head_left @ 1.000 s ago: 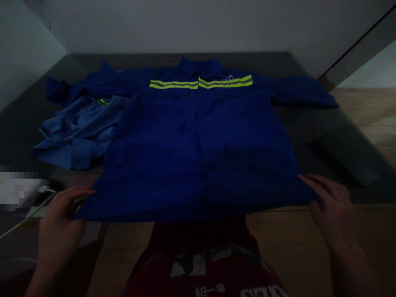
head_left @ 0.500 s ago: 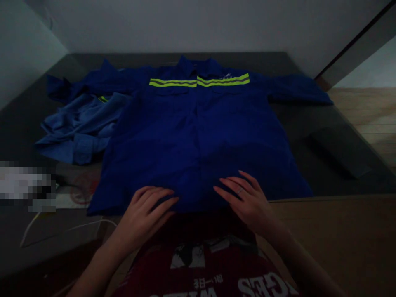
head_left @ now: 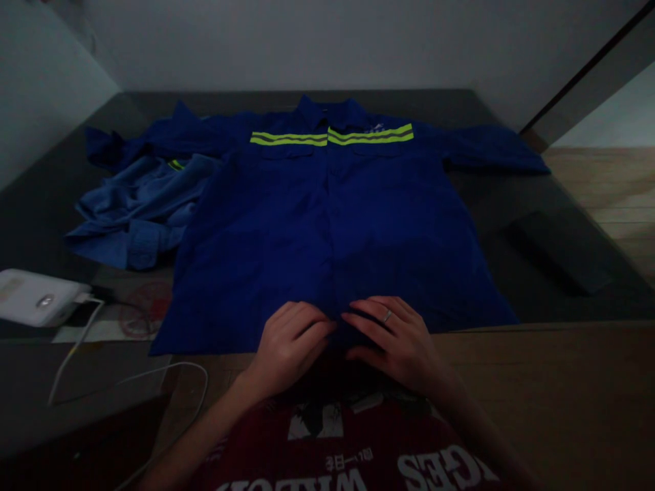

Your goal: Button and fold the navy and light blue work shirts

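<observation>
A long-sleeved deep-blue cloth shirt with yellow-and-grey chest strips [head_left: 286, 225] lies spread, collar away from the person, on the dark table [head_left: 494, 204]. The person's left hand [head_left: 294, 341] and right hand [head_left: 399, 334], fingers bent, meet the middle of the shirt's near hem; whether either pinches the cloth cannot be told. Left of the shirt lies a crumpled paler-blue cloth garment [head_left: 146, 208]; to its right, a flat black oblong object [head_left: 560, 254].

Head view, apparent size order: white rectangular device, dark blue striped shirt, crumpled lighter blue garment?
1. Dark blue striped shirt
2. Crumpled lighter blue garment
3. White rectangular device, cropped by left edge
</observation>
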Demonstrator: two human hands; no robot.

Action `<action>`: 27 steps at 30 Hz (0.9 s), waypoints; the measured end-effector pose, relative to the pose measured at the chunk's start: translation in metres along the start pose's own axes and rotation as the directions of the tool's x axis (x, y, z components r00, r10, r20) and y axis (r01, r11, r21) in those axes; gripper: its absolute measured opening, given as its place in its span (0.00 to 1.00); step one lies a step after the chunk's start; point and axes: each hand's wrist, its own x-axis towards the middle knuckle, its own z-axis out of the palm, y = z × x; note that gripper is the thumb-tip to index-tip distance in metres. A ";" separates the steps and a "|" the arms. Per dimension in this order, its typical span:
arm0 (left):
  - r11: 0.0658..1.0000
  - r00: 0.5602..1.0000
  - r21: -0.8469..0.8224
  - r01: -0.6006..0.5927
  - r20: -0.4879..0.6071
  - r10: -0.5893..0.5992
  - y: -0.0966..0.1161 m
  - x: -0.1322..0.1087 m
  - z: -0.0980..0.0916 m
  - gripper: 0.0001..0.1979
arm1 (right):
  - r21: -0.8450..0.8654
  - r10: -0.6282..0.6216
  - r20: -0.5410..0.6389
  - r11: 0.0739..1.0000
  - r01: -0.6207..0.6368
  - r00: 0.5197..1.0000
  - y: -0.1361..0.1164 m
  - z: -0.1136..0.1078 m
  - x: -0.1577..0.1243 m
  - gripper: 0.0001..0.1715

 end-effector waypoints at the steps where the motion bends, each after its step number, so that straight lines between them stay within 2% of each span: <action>1: 1.000 1.000 -0.003 -0.012 -0.007 0.012 0.001 0.001 -0.001 0.07 | 0.000 -0.020 -0.027 1.000 0.020 0.999 -0.002 0.001 0.000 0.18; 4: 0.999 0.999 -0.016 -0.040 -0.003 0.040 0.005 0.002 -0.002 0.06 | 0.007 -0.046 -0.131 0.999 0.047 0.990 -0.004 0.004 -0.002 0.10; 8: 0.985 0.992 -0.120 -0.126 -0.048 0.121 0.009 -0.005 -0.005 0.04 | 0.073 -0.015 -0.220 0.997 0.032 0.975 -0.003 0.009 -0.003 0.13; 10: 0.950 0.972 -0.213 -0.228 0.007 0.235 0.011 -0.008 -0.008 0.06 | 0.093 0.023 -0.222 0.996 -0.002 0.975 -0.003 0.010 -0.002 0.13; 12: 0.912 0.934 -0.264 -0.315 0.088 0.348 0.012 -0.010 -0.013 0.09 | 0.099 0.049 -0.234 0.995 -0.027 0.971 -0.005 0.009 -0.001 0.14; 14: 0.908 0.924 -0.242 -0.342 0.088 0.371 0.012 -0.011 -0.020 0.10 | 0.093 0.041 -0.257 0.995 -0.017 0.965 -0.006 0.007 -0.001 0.16; 16: 0.943 0.959 -0.190 -0.275 0.018 0.283 0.009 -0.011 -0.027 0.09 | 0.074 -0.007 -0.254 0.997 0.027 0.967 -0.007 0.008 -0.003 0.15; 19: 0.997 1.000 -0.076 -0.021 -0.022 0.019 -0.001 -0.011 -0.036 0.09 | 0.019 -0.078 -0.152 0.996 0.082 0.985 -0.004 0.013 -0.010 0.13; 21: 0.990 0.990 0.032 0.135 0.021 -0.136 -0.011 -0.011 -0.038 0.09 | 0.007 -0.079 -0.065 0.997 0.080 0.995 -0.003 0.016 -0.015 0.09; 23: 0.963 0.969 0.146 0.228 0.064 -0.239 -0.021 -0.012 -0.034 0.11 | 0.048 -0.059 0.001 0.997 0.059 0.998 -0.002 0.013 -0.018 0.12; 25: 0.930 0.949 0.254 0.266 0.103 -0.299 -0.030 -0.015 -0.027 0.16 | 0.119 -0.036 0.021 0.992 0.034 0.999 -0.001 0.005 -0.019 0.15; 27: 0.908 0.934 0.338 0.249 0.166 -0.318 -0.035 -0.019 -0.018 0.21 | 0.152 0.037 -0.004 0.988 -0.036 0.999 0.005 -0.009 -0.018 0.14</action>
